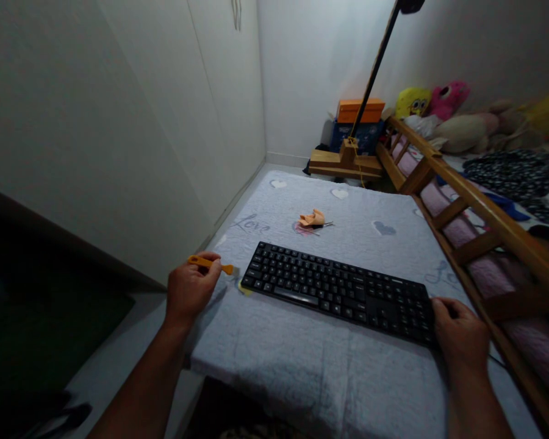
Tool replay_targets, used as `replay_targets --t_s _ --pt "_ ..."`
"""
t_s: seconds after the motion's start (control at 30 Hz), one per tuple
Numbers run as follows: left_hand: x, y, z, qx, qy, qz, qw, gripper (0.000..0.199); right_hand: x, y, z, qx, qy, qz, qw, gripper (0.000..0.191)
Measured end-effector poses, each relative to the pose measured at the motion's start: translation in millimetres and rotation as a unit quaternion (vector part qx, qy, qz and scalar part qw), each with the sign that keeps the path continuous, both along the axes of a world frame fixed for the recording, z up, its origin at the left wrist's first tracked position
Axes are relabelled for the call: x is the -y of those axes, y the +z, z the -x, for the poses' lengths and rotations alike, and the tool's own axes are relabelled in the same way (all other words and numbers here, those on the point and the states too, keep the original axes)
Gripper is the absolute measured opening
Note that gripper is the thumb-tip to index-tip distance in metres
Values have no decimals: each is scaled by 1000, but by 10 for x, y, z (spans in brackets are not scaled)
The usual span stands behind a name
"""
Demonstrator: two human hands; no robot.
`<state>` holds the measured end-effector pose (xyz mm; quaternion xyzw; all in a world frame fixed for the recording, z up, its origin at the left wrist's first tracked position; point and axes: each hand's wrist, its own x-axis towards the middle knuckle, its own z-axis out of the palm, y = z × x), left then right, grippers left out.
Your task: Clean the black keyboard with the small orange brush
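Observation:
A black keyboard [333, 292] lies slantwise across the cloth-covered table [302, 341], keys up. My right hand [460, 329] is closed on its right end, thumb near the upper edge; whether that end is raised off the cloth I cannot tell. To the left of the keyboard, my left hand [193, 286] pinches a small brush with an orange handle [204, 262]. Its short pale tip points right, just apart from the keyboard's left end. Beyond the keyboard lie a crumpled orange cloth [312, 217] and thin metal pieces [322, 225], too small to name.
A wooden bed rail [466, 183] runs along the table's right side, with plush toys [448, 100] behind it. White cabinet doors [165, 122] stand at the left. Past the far edge are a wooden stand with a black pole [375, 70] and stacked boxes [359, 111].

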<state>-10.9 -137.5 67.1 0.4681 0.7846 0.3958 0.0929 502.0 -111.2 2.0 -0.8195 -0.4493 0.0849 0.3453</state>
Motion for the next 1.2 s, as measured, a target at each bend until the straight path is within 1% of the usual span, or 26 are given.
replay_targets --t_s 0.1,0.17,0.2,0.3,0.37,0.5,0.6,0.73,1.0,1.2 --pt "-25 42 -48 11 5 -23 1000 29 0 -18 -16 1 1 2 1000 38" --pt "-49 50 -138 52 -17 -47 997 28 1 -17 -18 4 2 6 1000 38" --pt "-63 47 -201 78 -37 -61 994 28 0 -14 -17 7 1 8 1000 38" --pt "-111 8 -444 164 -121 -65 977 26 -1 2 -6 11 -1 11 1000 38" --pt "-147 -31 -619 196 -159 -60 966 27 -1 14 6 7 -1 8 1000 39" --pt "-219 -88 -890 209 -196 -45 957 25 3 41 37 0 -2 3 1000 40" --pt "-254 -93 -960 188 -212 -26 959 24 4 65 59 1 -3 5 1000 40" --pt "-257 -84 -870 145 -201 -7 969 26 -5 74 66 0 -2 9 1000 38" --pt "-228 -58 -499 93 -146 -12 985 29 0 15 17 0 1 -5 1000 37" --pt "-244 -38 -291 0 -119 19 993 31 4 29 36 1 -3 -4 1000 37"
